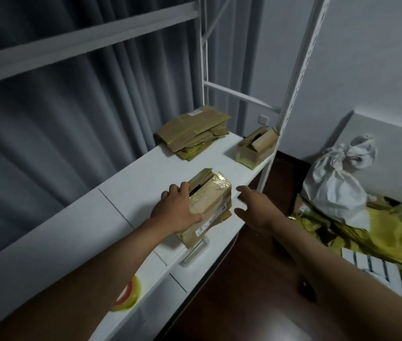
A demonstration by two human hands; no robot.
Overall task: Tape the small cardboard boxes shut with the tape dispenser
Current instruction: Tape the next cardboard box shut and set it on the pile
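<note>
A small cardboard box [211,193] with glossy tape on it lies on the white shelf [131,183], its top flaps partly open with a dark gap. My left hand [177,207] rests on the box's left side, fingers at the flap and thumb across the front face. My right hand [254,207] hovers just right of the box with fingers spread, holding nothing. A second small box [254,147], flaps open, stands at the shelf's far right corner. A roll of tape [127,295] with a yellow-green and red rim lies on the shelf under my left forearm.
A stack of flattened cardboard [195,134] lies at the back of the shelf. White rack uprights [301,70] rise at the right end. On the dark floor at right sit a tied white bag [338,183] and a heap of yellowish packaging [372,232].
</note>
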